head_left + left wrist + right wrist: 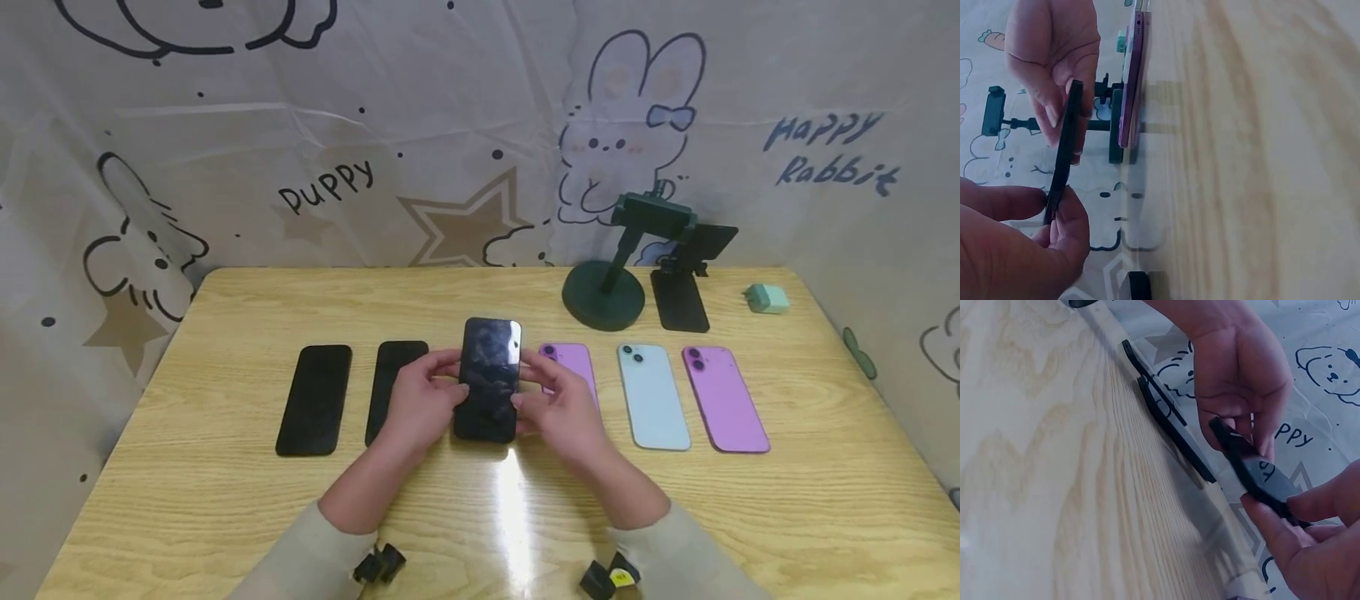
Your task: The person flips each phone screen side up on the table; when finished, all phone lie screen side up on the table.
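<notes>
A black smartphone, its glossy dark screen facing up, is held above the middle of the table by both hands. My left hand grips its left edge, thumb on the screen side and fingers behind. On the opposite edge, my right hand pinches it the same way. Seen edge-on in the left wrist view, the smartphone hangs clear of the wooden surface. Behind the left hand lies a partly covered black phone; a purple phone is partly hidden by the right hand.
Another black phone lies at the left of the table. To the right are a light blue phone and a second purple phone. Farther back stand a dark green phone stand, a black stand and a mint charger plug.
</notes>
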`<state>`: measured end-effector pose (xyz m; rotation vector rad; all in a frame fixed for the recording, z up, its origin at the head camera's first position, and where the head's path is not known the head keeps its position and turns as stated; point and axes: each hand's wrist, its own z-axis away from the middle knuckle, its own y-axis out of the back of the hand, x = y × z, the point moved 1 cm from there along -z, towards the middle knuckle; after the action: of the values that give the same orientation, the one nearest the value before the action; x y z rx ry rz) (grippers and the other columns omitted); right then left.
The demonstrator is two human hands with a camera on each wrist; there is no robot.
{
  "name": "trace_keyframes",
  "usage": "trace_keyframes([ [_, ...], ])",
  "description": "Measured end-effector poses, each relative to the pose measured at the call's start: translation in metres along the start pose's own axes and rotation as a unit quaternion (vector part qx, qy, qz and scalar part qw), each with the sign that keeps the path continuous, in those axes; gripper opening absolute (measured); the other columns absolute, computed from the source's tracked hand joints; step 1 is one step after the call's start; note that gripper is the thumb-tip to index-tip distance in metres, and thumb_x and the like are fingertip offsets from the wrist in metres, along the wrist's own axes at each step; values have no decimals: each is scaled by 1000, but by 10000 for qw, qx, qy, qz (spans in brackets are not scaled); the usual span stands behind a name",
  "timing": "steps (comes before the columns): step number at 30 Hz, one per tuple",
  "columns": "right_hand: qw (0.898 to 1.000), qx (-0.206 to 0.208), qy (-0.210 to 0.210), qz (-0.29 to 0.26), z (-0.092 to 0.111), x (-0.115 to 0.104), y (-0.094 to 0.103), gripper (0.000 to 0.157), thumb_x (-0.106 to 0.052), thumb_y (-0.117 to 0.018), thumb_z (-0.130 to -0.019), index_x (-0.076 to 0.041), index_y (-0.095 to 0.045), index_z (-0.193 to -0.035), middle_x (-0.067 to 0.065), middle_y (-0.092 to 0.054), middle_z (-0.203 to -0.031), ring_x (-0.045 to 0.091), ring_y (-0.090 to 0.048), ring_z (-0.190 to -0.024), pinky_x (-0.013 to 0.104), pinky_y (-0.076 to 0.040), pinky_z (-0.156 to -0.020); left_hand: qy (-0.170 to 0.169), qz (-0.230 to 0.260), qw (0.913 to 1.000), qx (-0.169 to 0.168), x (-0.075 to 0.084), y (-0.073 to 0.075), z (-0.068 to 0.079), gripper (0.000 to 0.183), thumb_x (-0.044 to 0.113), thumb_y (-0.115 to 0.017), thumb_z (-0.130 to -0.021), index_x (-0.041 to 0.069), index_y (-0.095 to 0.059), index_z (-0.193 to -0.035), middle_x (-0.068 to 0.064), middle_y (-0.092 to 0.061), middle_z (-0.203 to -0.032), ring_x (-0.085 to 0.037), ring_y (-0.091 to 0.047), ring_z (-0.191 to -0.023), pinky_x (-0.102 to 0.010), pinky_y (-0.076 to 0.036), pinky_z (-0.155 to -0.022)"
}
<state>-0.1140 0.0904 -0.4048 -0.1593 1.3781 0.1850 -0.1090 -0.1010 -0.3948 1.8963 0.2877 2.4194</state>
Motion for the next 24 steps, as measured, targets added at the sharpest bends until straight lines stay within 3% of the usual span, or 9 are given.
trace_keyframes([
  [5,9992,93,-40,380,-5,2,2,59,19,-61,-88,-5,-54,-142,18,-55,-126,29,-67,-99,40,-58,-75,54,-44,10000,-59,-4,-2,-1,40,-9,-64,-89,1,-65,-128,-11,-63,-108,-22,-61,-88,-32,-53,-63],
  [15,9944,281,-64,1016,-7,6,3,57,16,-64,-87,4,-51,-141,19,-63,-123,30,-66,-106,38,-54,-87,381,231,9973,-588,-7,-4,-1,42,-9,-57,-92,-7,-57,-134,-17,-58,-115,-25,-63,-91,-38,-57,-69],
  [24,9941,91,-232,1057,-3,4,4,56,9,-65,-89,5,-49,-142,20,-63,-128,31,-62,-115,40,-49,-95,700,6,9963,-495,-8,-3,1,48,-5,-58,-89,-7,-55,-136,-17,-61,-119,-25,-61,-95,-38,-56,-77],
])
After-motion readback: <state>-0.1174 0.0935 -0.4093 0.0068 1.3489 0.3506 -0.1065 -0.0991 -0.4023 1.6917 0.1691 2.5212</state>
